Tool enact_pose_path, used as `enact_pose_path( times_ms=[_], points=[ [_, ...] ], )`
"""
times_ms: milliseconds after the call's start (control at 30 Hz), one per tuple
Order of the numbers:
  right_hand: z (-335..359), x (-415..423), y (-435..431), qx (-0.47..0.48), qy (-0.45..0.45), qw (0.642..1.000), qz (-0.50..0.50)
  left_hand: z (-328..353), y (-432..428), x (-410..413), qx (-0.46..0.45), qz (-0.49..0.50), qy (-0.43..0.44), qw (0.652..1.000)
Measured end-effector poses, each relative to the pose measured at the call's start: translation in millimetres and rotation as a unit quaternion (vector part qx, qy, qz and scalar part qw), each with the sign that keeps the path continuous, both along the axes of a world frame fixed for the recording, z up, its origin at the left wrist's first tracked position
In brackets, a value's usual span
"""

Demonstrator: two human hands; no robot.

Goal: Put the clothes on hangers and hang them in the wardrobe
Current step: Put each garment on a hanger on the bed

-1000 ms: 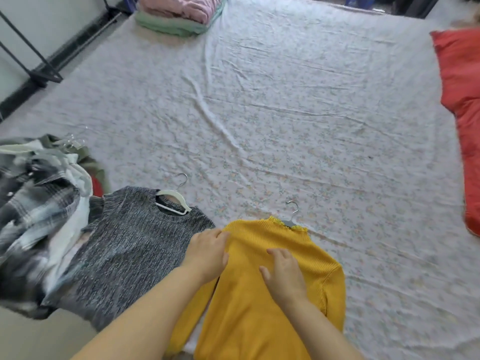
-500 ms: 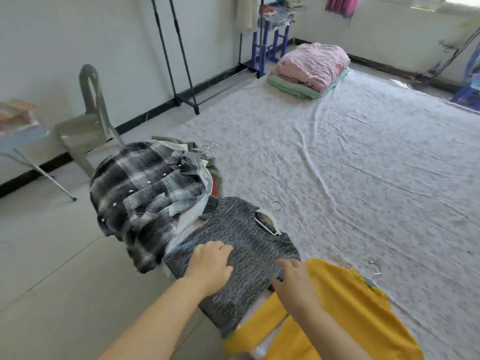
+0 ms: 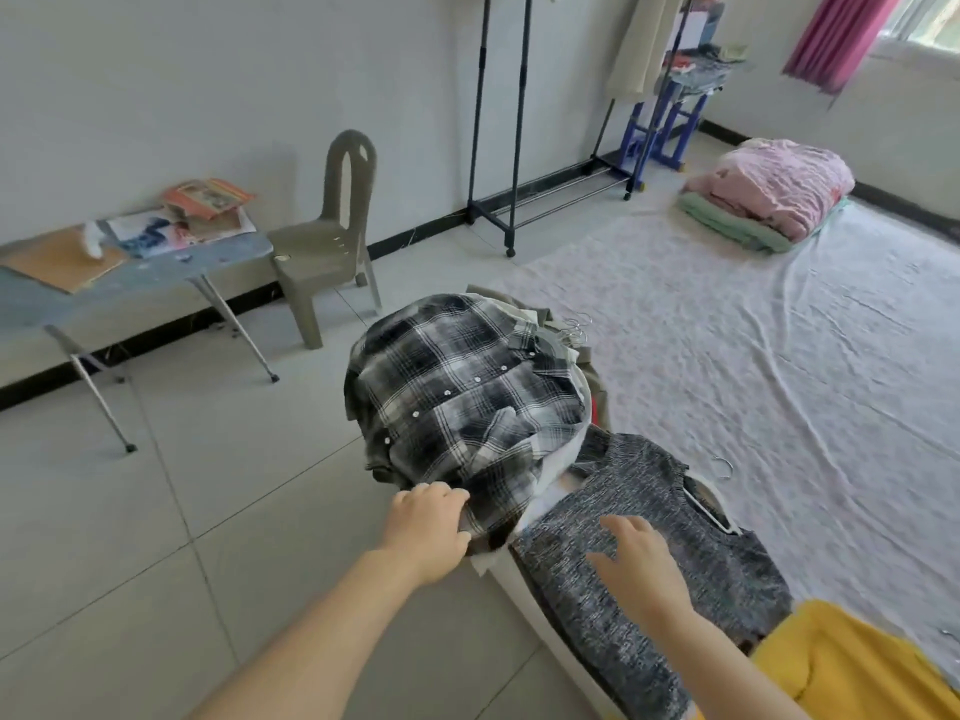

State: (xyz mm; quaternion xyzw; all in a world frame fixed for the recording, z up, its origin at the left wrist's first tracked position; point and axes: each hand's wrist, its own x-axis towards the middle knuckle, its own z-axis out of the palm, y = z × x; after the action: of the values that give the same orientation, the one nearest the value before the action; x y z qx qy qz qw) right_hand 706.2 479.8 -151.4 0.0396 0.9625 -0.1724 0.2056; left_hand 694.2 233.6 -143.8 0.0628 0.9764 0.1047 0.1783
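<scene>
Left hand (image 3: 431, 530) curls its fingers round the near hem of a black-and-white plaid shirt (image 3: 462, 397), gripping the cloth. That shirt lies on top of a pile of clothes (image 3: 582, 407) heaped at the near left corner of the bed (image 3: 779, 387). A cluster of metal hooks (image 3: 577, 324) pokes out at the far side of the pile.

The right hand (image 3: 641, 561) is open, fingers spread and lying flat on a grey sweater (image 3: 675, 589), which is spread on the bed just right of the pile. A white hanger (image 3: 712, 506) sits in its neck, its hook on the sheet beyond. A yellow sweater (image 3: 857, 667) lies at the near right, its edge touching the grey one.

Far across the tiled floor (image 3: 208, 511), a black clothes rack (image 3: 498, 122) stands by the wall. A grey plastic chair (image 3: 332, 236) and a table (image 3: 156, 272) strewn with papers are on the left, and folded blankets (image 3: 774, 184) rest at the far end of the bed.
</scene>
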Motion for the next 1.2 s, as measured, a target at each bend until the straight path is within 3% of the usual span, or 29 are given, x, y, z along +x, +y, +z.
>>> enact_pose_path(
  times_ms=[300,667,1200],
  points=[
    [-1.4,-79.7,-74.4,-0.006,0.023,1.000,-0.009,15.0,-66.8,-88.7,0.012,-0.034,0.020,0.999],
    [-29.9,-229.7,-134.0,-0.060,-0.016,0.997,-0.055,12.8,-115.6,-261.1,-0.028,-0.077,0.000,0.997],
    [-61.8,-374.4,-103.2,-0.022,-0.032,0.963,-0.267,-43.6,-66.4,-479.6,0.007,-0.260,-0.076,0.963]
  ],
)
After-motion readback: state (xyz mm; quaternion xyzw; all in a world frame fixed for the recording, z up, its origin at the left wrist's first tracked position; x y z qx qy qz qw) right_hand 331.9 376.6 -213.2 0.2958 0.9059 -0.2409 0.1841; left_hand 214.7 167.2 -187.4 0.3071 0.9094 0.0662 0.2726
